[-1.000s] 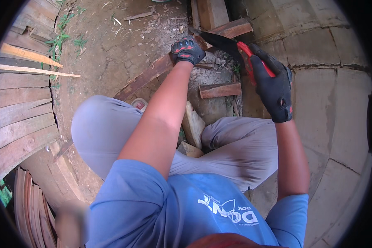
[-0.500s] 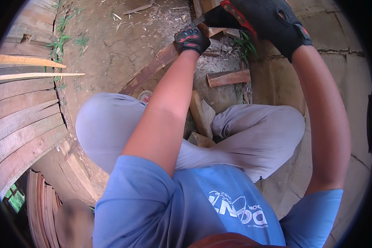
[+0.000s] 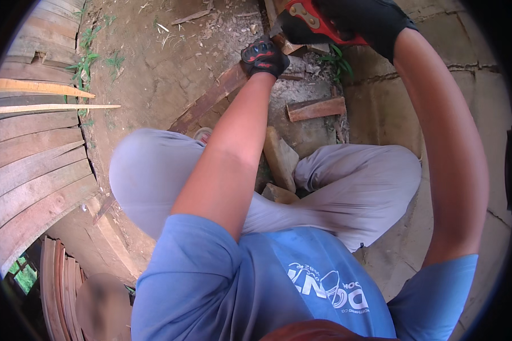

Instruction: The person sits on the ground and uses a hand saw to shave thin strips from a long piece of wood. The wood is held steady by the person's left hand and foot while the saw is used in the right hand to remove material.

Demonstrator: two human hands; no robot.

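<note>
My left hand [image 3: 264, 58], in a black glove with red trim, is closed around the upper part of a reddish-brown wooden plank [image 3: 207, 102] that slants down toward my left knee. Farther off at the top right, my gloved right hand [image 3: 361, 23] wraps round the red-and-black handle of what looks like a handsaw [image 3: 301, 12]. Its dark tip end lies just above my left knuckles; most of the blade is hidden. Under and beside both hands lie more wood pieces, partly covered, with pale sawdust around them.
A short wood block [image 3: 316, 108] lies right of my left wrist. Between my bent legs stand a pale wood chunk [image 3: 279, 159] and a smaller one [image 3: 279, 194]. Weathered boards [image 3: 34, 145] line the left, with two pale splinters over them. Cracked concrete slabs [image 3: 449, 108] cover the right.
My right hand and the handsaw have shifted a little up and to the left. The left hand stays on the plank; the whole view has slid slightly.
</note>
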